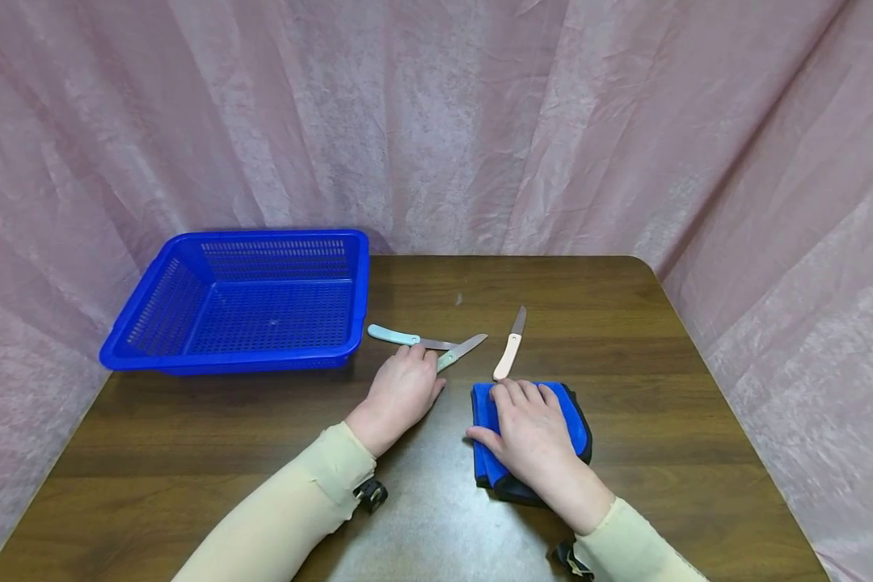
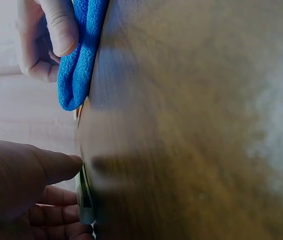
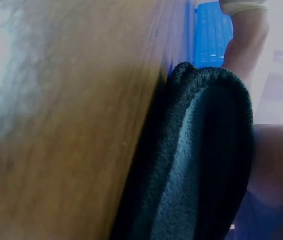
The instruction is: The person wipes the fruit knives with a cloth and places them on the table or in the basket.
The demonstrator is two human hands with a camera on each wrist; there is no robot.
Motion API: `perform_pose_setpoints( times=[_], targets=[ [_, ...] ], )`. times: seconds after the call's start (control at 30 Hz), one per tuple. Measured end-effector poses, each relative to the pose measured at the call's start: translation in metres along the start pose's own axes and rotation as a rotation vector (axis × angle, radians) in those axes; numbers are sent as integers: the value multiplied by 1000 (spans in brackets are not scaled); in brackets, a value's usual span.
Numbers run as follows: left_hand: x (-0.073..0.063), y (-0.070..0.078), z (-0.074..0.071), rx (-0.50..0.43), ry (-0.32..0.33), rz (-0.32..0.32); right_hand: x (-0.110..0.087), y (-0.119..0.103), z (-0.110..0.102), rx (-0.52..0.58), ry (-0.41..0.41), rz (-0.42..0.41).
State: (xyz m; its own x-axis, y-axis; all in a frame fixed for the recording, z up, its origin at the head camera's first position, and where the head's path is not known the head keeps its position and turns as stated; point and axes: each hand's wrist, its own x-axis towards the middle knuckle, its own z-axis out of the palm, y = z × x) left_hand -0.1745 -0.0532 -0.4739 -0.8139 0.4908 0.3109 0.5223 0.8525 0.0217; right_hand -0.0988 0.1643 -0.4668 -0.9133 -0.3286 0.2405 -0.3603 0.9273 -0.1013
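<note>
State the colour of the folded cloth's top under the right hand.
Blue; the folded cloth shows best in the head view.

Can pass over brown wood-grain tabletop (image 1: 662, 412) R of folded blue black-edged cloth (image 1: 570, 420), but blocked far L by blue slotted plastic basket (image 1: 225, 360), ctr by cream-handled knife (image 1: 511, 346), light-blue-handled knife (image 1: 400, 336) & pale-green-handled knife (image 1: 460, 351).

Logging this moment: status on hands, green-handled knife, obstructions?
Left hand over green-handled knife, grip unclear. Right hand flat on blue cloth. Blade exposed; blue-handled knife right beside it, possibly in the way.
</note>
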Motion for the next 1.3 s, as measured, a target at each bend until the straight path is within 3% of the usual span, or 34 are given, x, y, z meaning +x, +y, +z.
perform_pose_setpoints(
  times=[0.27, 0.7, 1.3],
  targets=[
    [6, 2, 2, 7, -6, -50, 0, -3, 1, 11, -9, 30],
    [12, 4, 7, 8, -21, -100, 2, -4, -5, -10, -114, 40],
    [16, 3, 11, -6, -5, -115, 3, 4, -9, 12, -182, 41]
  ],
)
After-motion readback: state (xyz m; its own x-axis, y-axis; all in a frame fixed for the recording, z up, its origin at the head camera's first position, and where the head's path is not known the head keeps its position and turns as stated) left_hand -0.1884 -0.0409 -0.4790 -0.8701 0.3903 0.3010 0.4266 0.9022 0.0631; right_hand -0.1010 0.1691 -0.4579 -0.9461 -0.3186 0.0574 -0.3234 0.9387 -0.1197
